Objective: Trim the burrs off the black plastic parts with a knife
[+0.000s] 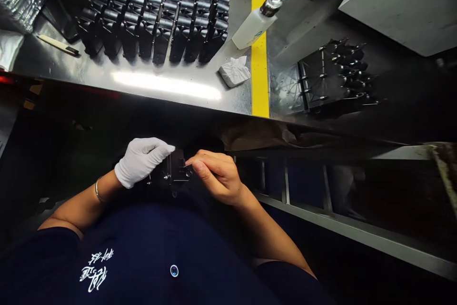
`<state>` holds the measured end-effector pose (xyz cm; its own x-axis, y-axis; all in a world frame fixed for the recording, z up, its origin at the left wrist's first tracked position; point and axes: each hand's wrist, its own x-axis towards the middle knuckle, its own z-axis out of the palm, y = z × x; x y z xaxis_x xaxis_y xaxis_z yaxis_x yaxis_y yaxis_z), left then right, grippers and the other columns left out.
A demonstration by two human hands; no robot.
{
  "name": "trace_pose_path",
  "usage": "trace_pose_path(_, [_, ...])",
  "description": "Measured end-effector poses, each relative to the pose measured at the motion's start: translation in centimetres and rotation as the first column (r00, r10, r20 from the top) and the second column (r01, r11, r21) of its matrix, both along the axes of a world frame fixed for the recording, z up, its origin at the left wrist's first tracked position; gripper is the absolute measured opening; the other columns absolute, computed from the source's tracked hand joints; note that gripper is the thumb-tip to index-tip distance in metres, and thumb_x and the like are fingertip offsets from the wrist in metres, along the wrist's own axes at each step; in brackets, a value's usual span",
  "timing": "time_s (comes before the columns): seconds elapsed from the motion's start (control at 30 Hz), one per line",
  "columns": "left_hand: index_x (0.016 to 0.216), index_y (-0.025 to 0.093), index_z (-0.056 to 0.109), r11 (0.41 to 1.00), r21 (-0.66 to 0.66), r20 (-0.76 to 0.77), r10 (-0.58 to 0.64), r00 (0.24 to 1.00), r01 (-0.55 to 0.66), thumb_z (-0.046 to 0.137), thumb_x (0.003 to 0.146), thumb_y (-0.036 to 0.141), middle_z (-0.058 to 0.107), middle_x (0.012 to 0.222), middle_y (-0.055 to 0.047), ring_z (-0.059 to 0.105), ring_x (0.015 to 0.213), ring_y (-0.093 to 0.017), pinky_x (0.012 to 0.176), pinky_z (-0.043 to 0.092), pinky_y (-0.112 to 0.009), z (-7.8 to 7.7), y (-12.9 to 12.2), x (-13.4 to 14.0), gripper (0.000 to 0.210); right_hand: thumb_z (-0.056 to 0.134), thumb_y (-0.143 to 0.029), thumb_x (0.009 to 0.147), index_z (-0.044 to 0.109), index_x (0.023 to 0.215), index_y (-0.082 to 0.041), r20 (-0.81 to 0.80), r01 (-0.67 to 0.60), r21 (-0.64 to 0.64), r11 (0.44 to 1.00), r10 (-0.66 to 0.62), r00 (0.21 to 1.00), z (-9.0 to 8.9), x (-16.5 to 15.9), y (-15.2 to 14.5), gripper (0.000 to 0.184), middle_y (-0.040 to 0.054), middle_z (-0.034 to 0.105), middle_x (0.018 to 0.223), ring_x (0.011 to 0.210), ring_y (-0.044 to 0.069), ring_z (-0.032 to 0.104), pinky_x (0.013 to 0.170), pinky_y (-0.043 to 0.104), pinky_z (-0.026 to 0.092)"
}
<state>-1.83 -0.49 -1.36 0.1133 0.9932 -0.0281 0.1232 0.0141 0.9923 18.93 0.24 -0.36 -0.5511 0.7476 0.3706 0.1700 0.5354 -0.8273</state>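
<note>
My left hand [143,160], in a white glove, is closed on a dark molded part [176,167] held in front of my body below the bench edge. The part is black, with small shiny pins and a round eyelet on its right side. My bare right hand [217,176] pinches at that right side, thumb and forefinger together near the eyelet. Whether the fingers grip the part itself or something tiny on it cannot be made out. Much of the part blends into the dark background.
On the metal bench [164,83] stand rows of black parts [157,24]. A white pump bottle [255,26] and a folded white wipe [234,72] sit by yellow tape [260,91]. More black parts [335,76] lie right, near a large box [403,5]. A cutter knife [59,45] lies left.
</note>
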Motion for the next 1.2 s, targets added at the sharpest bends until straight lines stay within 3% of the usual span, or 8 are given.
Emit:
trace_pose_path(0.33, [0.065, 0.015, 0.072, 0.999, -0.036, -0.062, 0.026, 0.998, -0.028, 0.066, 0.078, 0.052, 0.067, 0.058, -0.003, 0.058, 0.053, -0.012, 0.050, 0.046, -0.021, -0.1, 0.0, 0.1, 0.039, 0.045, -0.013, 0.094, 0.062, 0.079, -0.015, 0.049, 0.012, 0.070, 0.997, -0.016, 0.999, 0.0, -0.2, -0.1, 0.022, 0.0017, 0.058, 0.061, 0.054, 0.010, 0.052, 0.052, 0.023, 0.042])
trace_pose_path(0.47, [0.064, 0.015, 0.072, 1.000, -0.028, -0.052, -0.007, 0.999, 0.005, 0.067, 0.079, 0.047, 0.069, 0.060, -0.003, 0.060, 0.054, -0.013, 0.051, 0.047, -0.021, 0.2, 0.0, 0.3, 0.036, 0.044, -0.017, 0.095, 0.054, 0.068, -0.017, 0.046, -0.069, -0.050, 0.996, 0.072, 0.996, -0.1, 0.3, 0.1, 0.029, -0.0029, 0.045, 0.054, 0.048, 0.008, 0.040, 0.048, 0.023, 0.033])
trace_pose_path(0.57, [0.064, 0.016, 0.073, 0.995, -0.003, -0.065, -0.100, 0.993, 0.100, 0.066, 0.080, 0.044, 0.070, 0.061, -0.003, 0.062, 0.054, -0.013, 0.051, 0.047, -0.021, 0.7, -0.1, 0.4, 0.033, 0.040, -0.023, 0.098, 0.046, 0.059, -0.018, -0.042, -0.310, -0.294, 0.904, 0.312, 0.949, -0.2, 0.9, 0.5, 0.040, -0.0038, 0.042, 0.052, 0.046, 0.006, 0.039, 0.047, 0.021, 0.032])
trace_pose_path(0.63, [0.064, 0.017, 0.073, 0.988, 0.059, -0.084, -0.136, 0.987, 0.141, 0.065, 0.082, 0.041, 0.070, 0.060, -0.003, 0.062, 0.053, -0.012, 0.052, 0.047, -0.021, 0.9, 0.0, 0.4, 0.031, 0.037, -0.031, 0.100, 0.049, 0.061, -0.017, -0.146, -0.450, -0.344, 0.824, 0.427, 0.893, -0.1, 1.3, 0.6, 0.044, -0.0033, 0.044, 0.052, 0.046, 0.007, 0.042, 0.048, 0.021, 0.034])
trace_pose_path(0.7, [0.063, 0.017, 0.072, 0.982, 0.123, -0.109, -0.131, 0.985, 0.144, 0.064, 0.083, 0.041, 0.070, 0.059, -0.002, 0.062, 0.052, -0.012, 0.052, 0.047, -0.020, 1.1, 0.2, 0.4, 0.032, 0.041, -0.043, 0.098, 0.055, 0.068, -0.016, -0.122, -0.407, -0.262, 0.875, 0.389, 0.913, 0.0, 1.3, 0.7, 0.042, -0.0030, 0.045, 0.055, 0.048, 0.007, 0.042, 0.048, 0.022, 0.033])
trace_pose_path(0.8, [0.062, 0.018, 0.072, 0.976, 0.158, -0.135, -0.127, 0.983, 0.148, 0.063, 0.084, 0.042, 0.069, 0.058, -0.002, 0.061, 0.051, -0.011, 0.051, 0.046, -0.020, 1.1, 0.4, 0.4, 0.034, 0.057, -0.053, 0.088, 0.052, 0.067, -0.017, 0.071, -0.197, -0.033, 0.980, 0.199, 0.977, 0.2, 0.9, 0.6, 0.042, -0.0042, 0.040, 0.056, 0.050, 0.008, 0.035, 0.049, 0.024, 0.027])
trace_pose_path(1.0, [0.063, 0.017, 0.072, 0.979, 0.157, -0.132, -0.112, 0.985, 0.133, 0.062, 0.085, 0.040, 0.069, 0.058, -0.002, 0.060, 0.052, -0.011, 0.053, 0.046, -0.021, 0.6, 0.3, 0.6, 0.033, 0.054, -0.047, 0.092, 0.032, 0.055, -0.020, 0.215, -0.158, 0.125, 0.979, 0.129, 0.968, 0.2, 0.3, 0.4, 0.051, -0.0057, 0.029, 0.053, 0.049, 0.008, 0.028, 0.047, 0.025, 0.021])
trace_pose_path(1.2, [0.063, 0.015, 0.070, 0.996, 0.083, -0.083, 0.020, 0.996, -0.013, 0.065, 0.081, 0.042, 0.066, 0.057, -0.002, 0.057, 0.053, -0.011, 0.053, 0.045, -0.021, 0.0, 0.0, 0.8, 0.034, 0.046, -0.053, 0.094, 0.048, 0.062, -0.019, 0.246, -0.029, 0.297, 0.954, -0.047, 0.968, -0.4, 0.4, 0.2, 0.047, -0.0026, 0.040, 0.055, 0.052, 0.010, 0.036, 0.050, 0.025, 0.027])
